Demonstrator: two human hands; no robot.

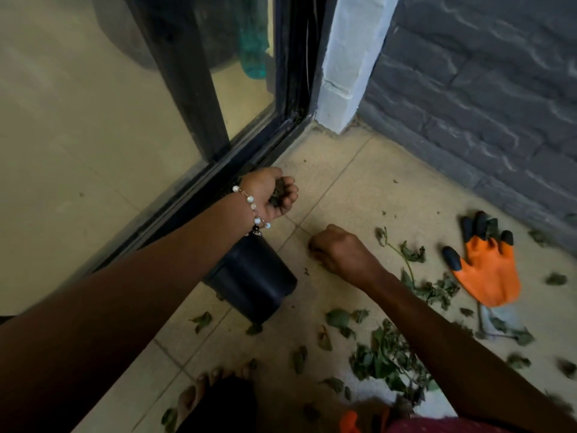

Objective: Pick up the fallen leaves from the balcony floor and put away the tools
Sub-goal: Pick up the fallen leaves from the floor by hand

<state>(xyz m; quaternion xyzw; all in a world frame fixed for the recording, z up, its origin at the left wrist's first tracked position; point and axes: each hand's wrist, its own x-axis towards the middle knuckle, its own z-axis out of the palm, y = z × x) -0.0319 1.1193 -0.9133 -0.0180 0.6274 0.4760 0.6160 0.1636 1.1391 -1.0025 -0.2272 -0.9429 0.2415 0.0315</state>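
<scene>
Two forearms reach out: left hand (274,195) fingers cup leaf scraps (276,195), right hand (335,248) fingers curl at floor; one glove (487,270).

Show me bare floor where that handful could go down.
Bare tiles lie between the left hand, the white pillar and the grey wall. Crowded: leaves around the right hand, toward the orange glove. The black pot takes the door side.
</scene>
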